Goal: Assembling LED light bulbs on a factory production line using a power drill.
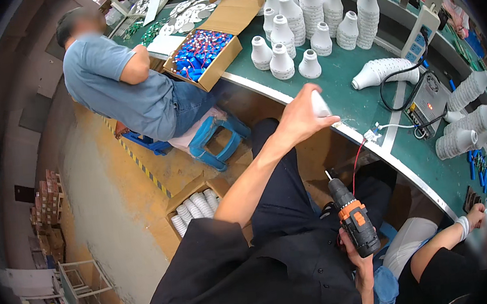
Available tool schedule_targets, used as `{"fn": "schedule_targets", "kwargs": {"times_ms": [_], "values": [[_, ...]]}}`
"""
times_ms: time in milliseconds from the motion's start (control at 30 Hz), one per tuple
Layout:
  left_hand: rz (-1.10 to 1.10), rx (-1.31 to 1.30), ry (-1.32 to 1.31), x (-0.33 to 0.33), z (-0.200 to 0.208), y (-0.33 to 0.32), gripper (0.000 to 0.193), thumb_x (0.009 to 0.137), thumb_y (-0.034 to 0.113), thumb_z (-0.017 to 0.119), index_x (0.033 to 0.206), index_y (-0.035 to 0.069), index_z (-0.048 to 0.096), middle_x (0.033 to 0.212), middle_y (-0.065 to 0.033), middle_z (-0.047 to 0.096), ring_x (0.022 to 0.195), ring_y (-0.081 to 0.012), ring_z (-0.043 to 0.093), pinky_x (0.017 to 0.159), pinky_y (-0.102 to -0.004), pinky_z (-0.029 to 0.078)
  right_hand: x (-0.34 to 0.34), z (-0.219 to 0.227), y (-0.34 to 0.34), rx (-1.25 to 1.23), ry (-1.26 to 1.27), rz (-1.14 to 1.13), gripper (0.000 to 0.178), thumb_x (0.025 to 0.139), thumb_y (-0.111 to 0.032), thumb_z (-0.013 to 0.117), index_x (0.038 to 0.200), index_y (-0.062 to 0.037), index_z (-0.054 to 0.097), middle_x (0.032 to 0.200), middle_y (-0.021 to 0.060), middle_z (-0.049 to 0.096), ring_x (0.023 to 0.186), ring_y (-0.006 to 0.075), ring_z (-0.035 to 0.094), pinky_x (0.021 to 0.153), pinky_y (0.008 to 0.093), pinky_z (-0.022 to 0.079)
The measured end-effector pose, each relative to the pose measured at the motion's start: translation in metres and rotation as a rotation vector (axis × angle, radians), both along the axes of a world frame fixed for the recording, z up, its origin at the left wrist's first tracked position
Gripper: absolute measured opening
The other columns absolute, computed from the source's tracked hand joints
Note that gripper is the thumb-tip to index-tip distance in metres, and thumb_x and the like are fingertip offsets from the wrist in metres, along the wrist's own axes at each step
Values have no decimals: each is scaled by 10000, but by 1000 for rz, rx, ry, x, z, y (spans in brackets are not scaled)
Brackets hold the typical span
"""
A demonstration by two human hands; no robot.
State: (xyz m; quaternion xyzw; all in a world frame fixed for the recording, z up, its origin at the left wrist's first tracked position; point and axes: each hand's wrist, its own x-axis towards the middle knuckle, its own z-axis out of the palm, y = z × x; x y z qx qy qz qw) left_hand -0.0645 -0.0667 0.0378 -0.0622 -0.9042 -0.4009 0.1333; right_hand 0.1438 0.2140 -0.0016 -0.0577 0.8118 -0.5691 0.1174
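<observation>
A long green-topped table curves across the view, crowded with white ribbed plastic lamp housings, singly and in stacks too many to count. One open cardboard box of blue parts sits beside a seated co-worker. The left hand has its fingers wrapped round one white housing, raised at the table's near edge. The right hand grips one black-and-orange cordless drill above the lap.

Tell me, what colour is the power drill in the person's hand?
The cordless power drill is black with orange trim, seen best in the head view, held in the right hand.
</observation>
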Motion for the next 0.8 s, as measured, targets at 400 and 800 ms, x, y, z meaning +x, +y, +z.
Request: {"fn": "schedule_targets", "kwargs": {"times_ms": [400, 800], "values": [[-40, 1966, -603, 96, -88, -9, 554, 990, 451, 450, 1230, -28, 591, 975, -141, 645, 809, -239, 584, 684, -349, 495, -31, 21, -8, 20, 352, 167, 261, 677, 31, 760, 916, -10, 664, 830, 127, 669, 725, 335, 681, 651, 368, 543], [158, 1640, -432, 104, -81, 26, 738, 959, 665, 408, 1175, -4, 631, 847, -109, 638, 662, -217, 583, 580, -317, 470, -21, 14, -9, -48, 285, 157, 192, 714, -26, 722, 841, 27, 588, 761, 126, 606, 642, 307, 616, 602, 364, 492]]}}
